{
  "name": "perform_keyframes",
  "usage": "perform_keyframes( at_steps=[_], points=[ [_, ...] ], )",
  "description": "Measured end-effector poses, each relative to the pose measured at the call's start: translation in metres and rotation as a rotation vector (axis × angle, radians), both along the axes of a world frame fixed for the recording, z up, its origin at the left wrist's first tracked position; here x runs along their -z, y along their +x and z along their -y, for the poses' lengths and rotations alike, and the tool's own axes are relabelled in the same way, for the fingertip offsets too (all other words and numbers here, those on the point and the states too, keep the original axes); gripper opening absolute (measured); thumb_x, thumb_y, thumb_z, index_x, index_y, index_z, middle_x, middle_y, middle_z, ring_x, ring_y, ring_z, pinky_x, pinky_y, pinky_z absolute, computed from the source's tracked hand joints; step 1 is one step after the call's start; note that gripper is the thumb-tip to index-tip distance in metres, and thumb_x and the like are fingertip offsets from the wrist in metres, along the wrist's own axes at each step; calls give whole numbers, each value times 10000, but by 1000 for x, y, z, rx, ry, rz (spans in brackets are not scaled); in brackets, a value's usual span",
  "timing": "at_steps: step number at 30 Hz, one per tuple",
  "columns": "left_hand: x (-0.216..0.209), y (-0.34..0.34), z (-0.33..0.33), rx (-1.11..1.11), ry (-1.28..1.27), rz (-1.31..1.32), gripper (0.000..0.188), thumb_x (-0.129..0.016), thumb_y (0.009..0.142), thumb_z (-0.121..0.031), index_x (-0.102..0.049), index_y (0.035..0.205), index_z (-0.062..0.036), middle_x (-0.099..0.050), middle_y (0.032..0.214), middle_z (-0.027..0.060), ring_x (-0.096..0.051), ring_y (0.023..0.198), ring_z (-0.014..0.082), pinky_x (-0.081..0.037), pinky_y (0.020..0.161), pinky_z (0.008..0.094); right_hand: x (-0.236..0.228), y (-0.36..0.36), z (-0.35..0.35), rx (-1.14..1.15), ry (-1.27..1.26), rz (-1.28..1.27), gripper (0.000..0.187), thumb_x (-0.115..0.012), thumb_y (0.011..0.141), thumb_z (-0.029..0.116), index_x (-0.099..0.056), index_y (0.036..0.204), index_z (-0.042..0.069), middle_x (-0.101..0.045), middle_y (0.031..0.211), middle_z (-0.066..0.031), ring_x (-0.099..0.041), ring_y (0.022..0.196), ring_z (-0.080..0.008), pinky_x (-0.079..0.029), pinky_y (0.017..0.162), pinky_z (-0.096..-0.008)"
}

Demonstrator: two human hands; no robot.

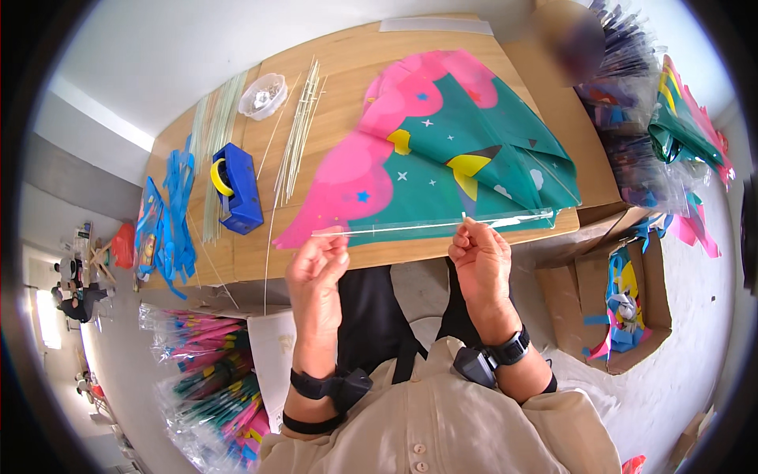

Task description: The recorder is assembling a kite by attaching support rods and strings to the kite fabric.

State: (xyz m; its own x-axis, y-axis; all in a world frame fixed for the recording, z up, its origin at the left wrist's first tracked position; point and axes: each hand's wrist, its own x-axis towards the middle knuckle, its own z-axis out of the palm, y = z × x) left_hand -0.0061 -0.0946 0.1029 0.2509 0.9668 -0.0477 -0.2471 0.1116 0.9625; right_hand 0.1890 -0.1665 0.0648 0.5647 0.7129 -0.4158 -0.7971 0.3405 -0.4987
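Note:
A pink and green plastic sheet (426, 170), with printed stars and clouds and the look of a kite sail, lies partly folded on the table. Along its near edge runs a thin white stick (395, 227), with a clear plastic strip (521, 217) around or beside it; I cannot tell which. My left hand (316, 272) has curled fingers at the stick's left part, with the index fingertip against it. Farther right, my right hand (482, 261) pinches the stick between thumb and finger. A small white tip pokes up above that pinch.
On the wooden table (347, 71) are a blue tape dispenser (245, 193), a clear tub (263, 96), thin sticks (300, 130) and blue strips (180, 213). Bagged colourful sheets (221, 387) sit low at left. An open cardboard box (568, 316) stands on the right.

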Motion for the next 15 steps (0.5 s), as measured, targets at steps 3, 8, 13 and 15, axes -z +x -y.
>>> perform_keyframes(
  at_steps=[3, 8, 13, 15],
  points=[
    [0, 12, 0, 21, 45, 30, 189, -665, 797, 5, -634, 981, -23, -604, 988, 51, -535, 896, 103, -437, 760, 231, 2, 1, 1, -12, -10, -12, 102, -617, 830, 24, -540, 764, 19, -540, 736, -46, -475, 608, -90, -368, 511, -221],
    [0, 16, -2, 26, 64, 45, 95, -671, 812, -22, -647, 903, -27, -617, 818, 23, -524, 733, 86, -412, 638, 225, 5, 1, 1, -26, -16, -57, 84, -599, 847, 23, -553, 779, 4, -545, 739, -59, -488, 622, -107, -383, 520, -231],
    [1, 17, -1, 20, 82, 31, 77, -677, 818, -41, -645, 884, -19, -610, 770, 17, -524, 700, 84, -408, 611, 228, 2, -3, 1, -24, -33, -86, 78, -597, 850, 28, -554, 793, -4, -545, 747, -62, -487, 617, -102, -387, 515, -230],
    [0, 19, 0, -2, 77, 47, 80, -679, 819, -45, -643, 884, -14, -609, 768, 17, -524, 692, 84, -409, 610, 226, 3, -4, 1, -30, -31, -98, 76, -593, 855, 29, -553, 803, -9, -548, 752, -67, -488, 617, -106, -387, 515, -231]
  ],
)
